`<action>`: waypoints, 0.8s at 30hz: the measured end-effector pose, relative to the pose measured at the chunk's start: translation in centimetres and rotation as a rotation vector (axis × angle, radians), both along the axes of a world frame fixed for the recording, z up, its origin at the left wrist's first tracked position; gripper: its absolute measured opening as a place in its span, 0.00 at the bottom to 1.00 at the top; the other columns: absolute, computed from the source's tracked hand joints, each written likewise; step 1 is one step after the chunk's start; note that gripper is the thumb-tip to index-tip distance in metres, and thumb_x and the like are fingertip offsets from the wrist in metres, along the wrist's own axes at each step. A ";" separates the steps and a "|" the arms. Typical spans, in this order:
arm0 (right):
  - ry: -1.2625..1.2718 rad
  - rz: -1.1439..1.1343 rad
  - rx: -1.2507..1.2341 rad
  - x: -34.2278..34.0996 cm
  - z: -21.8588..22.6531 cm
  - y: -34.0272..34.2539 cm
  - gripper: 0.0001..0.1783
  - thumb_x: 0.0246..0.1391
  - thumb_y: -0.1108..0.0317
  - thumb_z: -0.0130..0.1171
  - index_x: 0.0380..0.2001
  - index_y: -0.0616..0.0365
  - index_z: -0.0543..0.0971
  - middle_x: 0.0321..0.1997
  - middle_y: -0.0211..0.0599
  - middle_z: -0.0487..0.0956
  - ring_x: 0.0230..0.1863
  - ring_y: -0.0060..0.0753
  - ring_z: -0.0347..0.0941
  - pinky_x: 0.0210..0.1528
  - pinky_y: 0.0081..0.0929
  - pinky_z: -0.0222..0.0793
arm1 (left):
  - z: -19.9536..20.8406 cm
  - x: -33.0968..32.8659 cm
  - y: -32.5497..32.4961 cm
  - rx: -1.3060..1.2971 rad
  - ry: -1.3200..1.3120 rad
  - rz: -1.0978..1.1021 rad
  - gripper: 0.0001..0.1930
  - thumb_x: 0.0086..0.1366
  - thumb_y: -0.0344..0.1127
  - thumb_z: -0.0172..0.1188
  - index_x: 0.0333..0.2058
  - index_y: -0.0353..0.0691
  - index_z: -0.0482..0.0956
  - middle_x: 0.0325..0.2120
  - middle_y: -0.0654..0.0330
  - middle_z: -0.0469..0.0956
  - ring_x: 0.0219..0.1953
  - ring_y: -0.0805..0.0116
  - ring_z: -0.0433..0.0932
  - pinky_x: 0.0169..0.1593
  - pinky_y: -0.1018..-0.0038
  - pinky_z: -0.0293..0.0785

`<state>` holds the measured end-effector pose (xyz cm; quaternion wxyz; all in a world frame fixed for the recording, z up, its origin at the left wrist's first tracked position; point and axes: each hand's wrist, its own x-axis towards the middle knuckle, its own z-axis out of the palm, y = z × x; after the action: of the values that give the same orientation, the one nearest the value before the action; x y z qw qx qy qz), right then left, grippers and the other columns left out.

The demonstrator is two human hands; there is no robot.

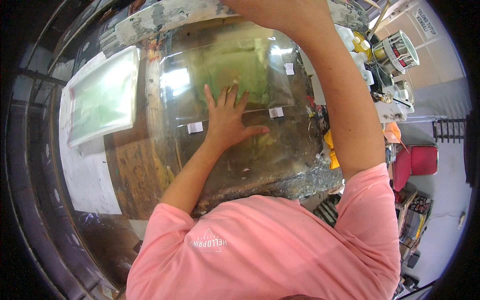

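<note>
My left hand (pixel 227 112) lies with its fingers spread on a clear, shiny sheet (pixel 220 65) that rests on the dark work table (pixel 240 160). A greenish tint shows through the sheet. Small white tabs (pixel 276 112) sit along the near and right edges of the sheet. Up at the top edge of the picture, my right hand (pixel 265 11) reaches over a paint-stained grey bar (pixel 165 22) at the table's far side. Its fingers are cut off by the picture's edge, so what it touches cannot be seen.
A stack of clear sheets (pixel 105 95) lies on white paper (pixel 90 175) at the left. To the right stand a metal can (pixel 395 52), a yellow container (pixel 361 46) and white bottles. Yellow cloth (pixel 331 150) lies by the table's right edge, and a red chair (pixel 422 160) stands beyond.
</note>
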<state>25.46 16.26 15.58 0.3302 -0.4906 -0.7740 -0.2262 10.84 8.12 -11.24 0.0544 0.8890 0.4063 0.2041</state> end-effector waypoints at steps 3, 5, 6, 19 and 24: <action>0.041 0.007 -0.110 0.0 0.4 -0.6 0.28 0.59 0.47 0.51 0.19 0.61 0.80 0.19 0.45 0.79 0.23 0.46 0.76 0.42 0.44 0.70 | 0.1 0.0 0.1 0.001 -0.019 -0.011 0.58 0.45 0.81 0.67 0.63 0.38 0.76 0.64 0.46 0.70 0.70 0.43 0.64 0.74 0.27 0.28; 0.028 -0.056 -0.195 0.0 0.6 -1.0 0.28 0.60 0.46 0.51 0.22 0.61 0.80 0.19 0.45 0.79 0.24 0.46 0.76 0.41 0.44 0.70 | 0.5 -0.3 0.0 0.016 -0.065 -0.003 0.57 0.45 0.80 0.67 0.63 0.39 0.76 0.64 0.46 0.70 0.70 0.43 0.65 0.75 0.29 0.31; 0.032 -0.062 -0.214 -0.1 0.7 -1.2 0.27 0.60 0.46 0.51 0.25 0.62 0.80 0.20 0.46 0.78 0.25 0.47 0.77 0.41 0.45 0.70 | 1.0 -0.4 -0.1 0.034 -0.102 0.004 0.56 0.45 0.80 0.68 0.63 0.39 0.77 0.64 0.46 0.71 0.70 0.43 0.64 0.76 0.32 0.34; -0.110 0.054 -0.244 0.7 -9.8 -7.1 0.24 0.62 0.43 0.59 0.36 0.53 0.86 0.38 0.47 0.82 0.43 0.51 0.78 0.46 0.49 0.69 | 10.8 -12.3 0.2 -0.566 -0.928 0.375 0.49 0.48 0.48 0.85 0.62 0.25 0.72 0.47 0.52 0.85 0.48 0.59 0.84 0.51 0.64 0.81; 0.002 0.199 -0.718 1.3 -15.2 -9.8 0.20 0.61 0.47 0.63 0.38 0.53 0.84 0.37 0.41 0.83 0.41 0.54 0.79 0.44 0.51 0.73 | 3.1 -12.3 -2.9 -0.389 -0.532 0.427 0.52 0.42 0.60 0.84 0.62 0.34 0.76 0.47 0.53 0.81 0.52 0.52 0.79 0.58 0.58 0.72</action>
<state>26.75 6.49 0.41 0.1581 -0.4979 -0.8476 0.0933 -1.51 5.27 -8.10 0.2815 0.6735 0.5850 0.3535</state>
